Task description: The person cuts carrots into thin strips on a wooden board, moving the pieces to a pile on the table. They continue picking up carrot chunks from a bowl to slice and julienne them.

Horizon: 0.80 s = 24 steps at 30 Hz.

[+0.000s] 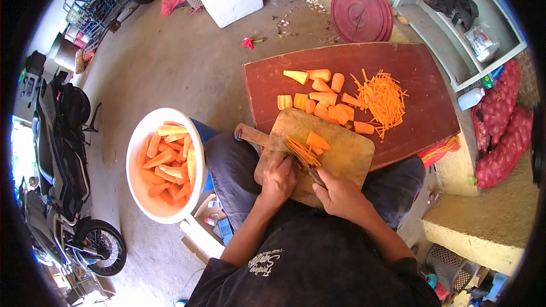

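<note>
My right hand (342, 196) grips a knife (313, 175) whose blade points up and left over the wooden cutting board (347, 150). Close to the blade, my left hand (277, 181) presses down on the board with curled fingers; what lies under them is hidden. Just beyond the blade is a small heap of thin carrot strips (302, 152), touching a cut carrot piece (317, 140). The board, with its handle (250, 135) to the left, rests partly on my lap and partly on the reddish-brown table (421, 108).
Peeled carrot chunks (323, 98) and a pile of shredded carrot (382, 101) lie on the table. A white bucket (132, 165) of peeled carrots (169, 162) stands at my left. Red mesh sacks (503, 142) sit right, near a shelf (441, 28). A motorcycle (62, 148) is far left.
</note>
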Each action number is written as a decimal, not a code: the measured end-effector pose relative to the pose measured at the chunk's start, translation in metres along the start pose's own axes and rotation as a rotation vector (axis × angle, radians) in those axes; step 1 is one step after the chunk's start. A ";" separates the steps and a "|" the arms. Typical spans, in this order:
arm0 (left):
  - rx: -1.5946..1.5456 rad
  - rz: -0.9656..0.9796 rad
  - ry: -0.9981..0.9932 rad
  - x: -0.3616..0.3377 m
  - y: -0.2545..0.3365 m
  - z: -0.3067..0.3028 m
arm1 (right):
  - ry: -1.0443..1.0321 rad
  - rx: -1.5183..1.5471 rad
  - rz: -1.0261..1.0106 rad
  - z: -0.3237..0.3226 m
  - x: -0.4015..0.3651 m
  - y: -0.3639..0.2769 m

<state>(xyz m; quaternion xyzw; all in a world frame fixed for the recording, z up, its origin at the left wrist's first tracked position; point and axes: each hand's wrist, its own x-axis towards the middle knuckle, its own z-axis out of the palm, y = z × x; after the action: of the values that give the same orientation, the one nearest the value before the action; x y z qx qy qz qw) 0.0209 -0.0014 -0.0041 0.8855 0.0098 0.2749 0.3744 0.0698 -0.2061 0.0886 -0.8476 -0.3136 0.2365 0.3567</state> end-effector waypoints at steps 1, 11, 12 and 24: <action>0.005 0.021 0.009 0.000 -0.004 0.002 | -0.011 -0.047 -0.005 0.002 0.003 0.002; -0.009 0.006 -0.015 0.001 -0.004 0.001 | 0.005 -0.066 -0.129 -0.006 -0.015 0.000; -0.016 -0.002 -0.009 0.004 -0.001 0.000 | 0.019 -0.055 -0.142 -0.008 -0.020 0.002; -0.213 -0.138 -0.243 0.055 0.022 -0.054 | 0.131 -0.382 -0.411 -0.018 -0.040 0.017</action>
<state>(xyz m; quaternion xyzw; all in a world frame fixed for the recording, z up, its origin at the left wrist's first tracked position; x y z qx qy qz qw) 0.0367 0.0307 0.0671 0.8648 -0.0036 0.1390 0.4824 0.0594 -0.2513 0.0942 -0.8315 -0.4941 0.0406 0.2505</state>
